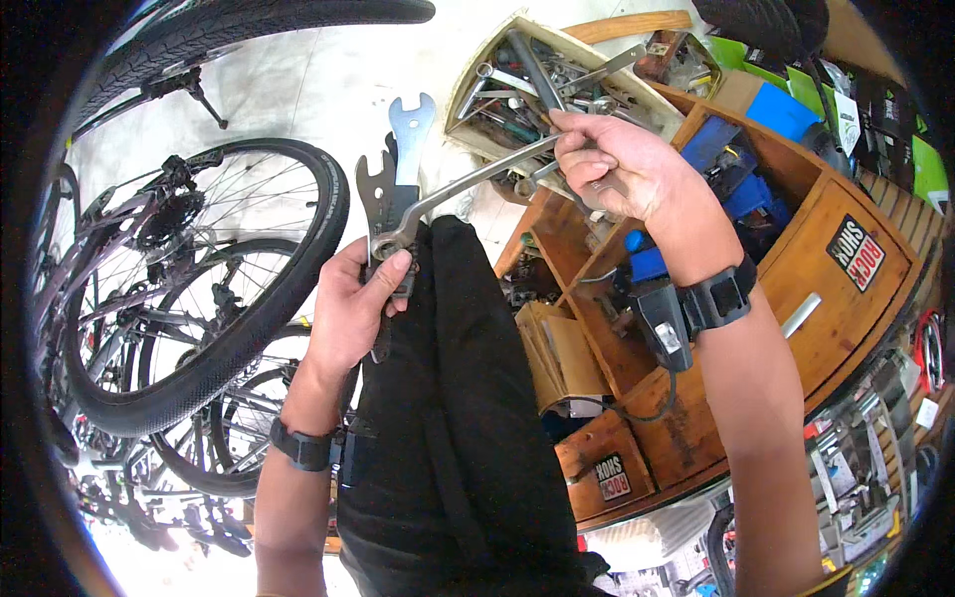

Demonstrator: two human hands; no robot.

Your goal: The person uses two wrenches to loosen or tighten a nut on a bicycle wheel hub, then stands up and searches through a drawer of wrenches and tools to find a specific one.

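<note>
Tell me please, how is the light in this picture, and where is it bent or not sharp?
Head view: daylight, with the pale floor washed out to near white; the lower left corner also blows out. Fisheye bends the wooden workbench and the bicycle wheel toward the dark rim. The left hand, right hand and long wrench look fairly sharp; the edges are softer.

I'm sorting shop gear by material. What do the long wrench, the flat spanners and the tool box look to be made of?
Long wrench: likely bare steel, grey with a dull shine. Flat spanners in the left hand: thin stamped metal, one bluish. Tool box: seemingly pale painted wood; uncertain.
</note>
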